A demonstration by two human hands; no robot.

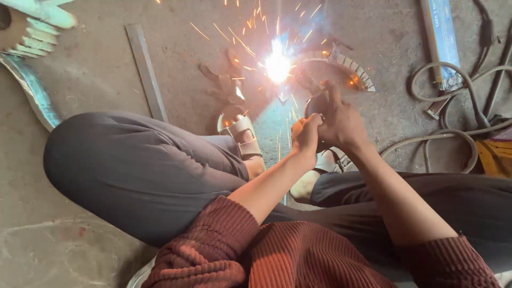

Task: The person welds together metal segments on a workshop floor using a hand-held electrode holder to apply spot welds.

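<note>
Both hands, left hand (306,133) and right hand (341,121), have fingers clamped on a dark tool (316,104) at centre frame, beside the bright spark burst (278,66) on the curved metal piece (341,66). Risk: sparks could burn bare hands or sandalled feet. Count: two hands, one tool, one flat bar (146,72) upper left, several cables (453,101) right.

**What we are wearing**

We wear a rust-red ribbed knit sweater (298,256), its thick cuffs pushed up so both forearms are bare. Our left hand (306,133) and right hand (341,124) are bare too, with no gloves or rings that we can make out. Our trousers (144,170) are dark grey, smooth and loose, covering both legs to the ankle. On our feet are pale beige sandals (244,136) with broad straps across the top; the second one shows a small buckle.
</note>
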